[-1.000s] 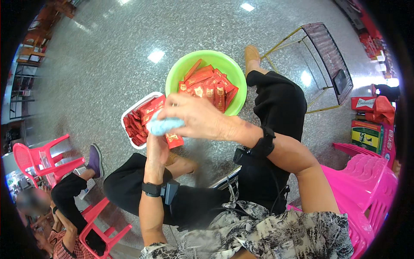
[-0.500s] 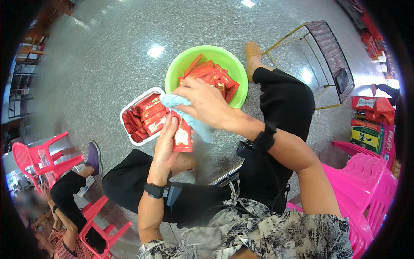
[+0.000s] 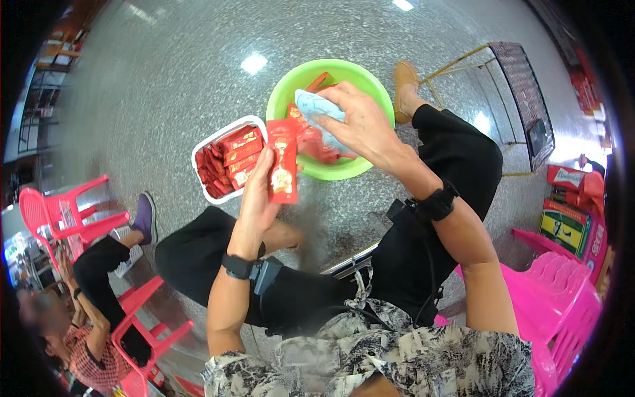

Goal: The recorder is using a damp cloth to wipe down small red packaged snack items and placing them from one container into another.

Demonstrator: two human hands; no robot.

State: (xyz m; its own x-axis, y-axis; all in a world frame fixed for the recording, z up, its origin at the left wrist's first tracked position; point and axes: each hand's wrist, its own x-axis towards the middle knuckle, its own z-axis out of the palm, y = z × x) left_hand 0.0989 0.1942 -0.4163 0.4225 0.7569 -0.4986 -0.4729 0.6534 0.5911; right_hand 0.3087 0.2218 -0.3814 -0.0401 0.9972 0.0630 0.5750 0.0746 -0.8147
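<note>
My left hand (image 3: 256, 188) grips a flat red packet (image 3: 283, 162) with gold print, held upright just right of a white tub. A light blue cloth (image 3: 319, 114) is pinched in my right hand (image 3: 360, 122), which hovers over a round green basin (image 3: 391, 99). Red packets (image 3: 294, 112) lie in the basin, partly covered by the cloth and my hand. The white rectangular tub (image 3: 196, 159) stands to the left, holding several smaller-looking red packets (image 3: 241, 147) in rows and a loose heap.
Pink plastic stools (image 3: 555, 291) are stacked at my right, beside boxes (image 3: 565, 221). A metal-framed stool (image 3: 519, 99) stands at the far right with a phone (image 3: 540, 137) on it. Another person (image 3: 92, 324) sits at the left near red plastic chairs (image 3: 69, 218).
My right hand has moved the cloth up and right, off the packet and over the basin. The packet in my left hand has been raised and now shows more of its front.
</note>
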